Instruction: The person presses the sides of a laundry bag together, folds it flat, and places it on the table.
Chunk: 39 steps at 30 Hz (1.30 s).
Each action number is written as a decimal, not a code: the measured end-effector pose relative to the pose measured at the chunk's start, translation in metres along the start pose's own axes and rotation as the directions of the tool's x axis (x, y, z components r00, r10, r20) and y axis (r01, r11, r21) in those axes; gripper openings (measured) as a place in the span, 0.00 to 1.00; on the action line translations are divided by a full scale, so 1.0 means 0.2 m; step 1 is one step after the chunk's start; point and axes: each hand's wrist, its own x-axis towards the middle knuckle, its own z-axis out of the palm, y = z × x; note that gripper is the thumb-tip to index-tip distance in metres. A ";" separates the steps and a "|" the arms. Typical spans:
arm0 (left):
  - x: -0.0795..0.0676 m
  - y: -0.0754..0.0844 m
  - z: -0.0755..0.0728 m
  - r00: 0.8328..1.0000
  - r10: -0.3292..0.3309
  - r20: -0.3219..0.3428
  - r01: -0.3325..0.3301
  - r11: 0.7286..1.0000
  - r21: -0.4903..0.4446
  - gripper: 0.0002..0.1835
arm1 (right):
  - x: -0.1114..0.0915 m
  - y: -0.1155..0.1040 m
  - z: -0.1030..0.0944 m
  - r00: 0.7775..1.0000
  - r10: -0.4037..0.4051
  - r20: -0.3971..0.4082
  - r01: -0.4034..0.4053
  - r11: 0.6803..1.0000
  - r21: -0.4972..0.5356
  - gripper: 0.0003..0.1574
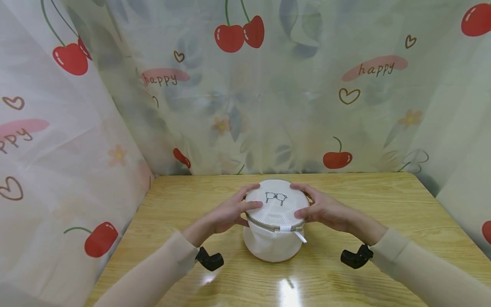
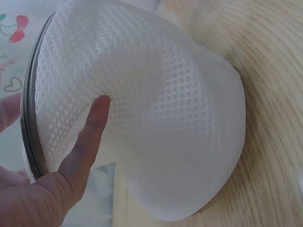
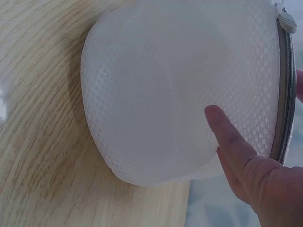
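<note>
A white mesh laundry bag (image 1: 274,243), drum-shaped, stands on the wooden table. Its round lid (image 1: 276,209) faces up and bears a line drawing of a bra. A grey zipper (image 2: 29,109) runs around the lid's edge, with a white pull tab (image 1: 301,237) hanging at the front. My left hand (image 1: 229,211) grips the bag's upper left rim, fingers over the lid and thumb against the mesh side. From the right, my right hand (image 1: 329,211) holds the opposite rim in the same way. In both wrist views one digit presses into the soft mesh wall.
The wooden table (image 1: 184,277) reaches back to a curtain (image 1: 245,106) printed with cherries and hearts, which also hangs at both sides. A small black wrist camera (image 1: 210,259) sits at the left cuff, another wrist camera (image 1: 356,256) at the right.
</note>
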 end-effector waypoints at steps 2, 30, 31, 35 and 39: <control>0.01 -0.01 0.01 1.000 0.005 -0.007 -0.005 1.000 -0.017 0.38 | 0.01 0.01 0.01 1.000 -0.005 -0.002 0.005 1.000 0.002 0.57; 0.20 -0.09 -0.08 0.994 0.050 -0.101 -0.027 0.976 0.214 0.30 | 0.06 0.09 0.03 0.999 0.008 -0.032 -0.009 1.000 -0.024 0.58; 0.22 -0.09 -0.09 0.995 0.054 -0.083 -0.034 0.973 0.229 0.30 | 0.06 0.10 0.03 1.000 0.008 -0.030 -0.009 1.000 -0.023 0.58; 0.28 -0.07 -0.12 0.998 0.061 0.019 -0.064 0.965 0.253 0.32 | 0.06 0.10 0.02 1.000 0.005 -0.011 -0.005 1.000 -0.002 0.58; 0.32 -0.06 -0.12 0.991 0.057 0.125 -0.083 0.973 0.215 0.31 | 0.07 0.11 0.02 1.000 -0.002 0.003 0.002 1.000 0.005 0.58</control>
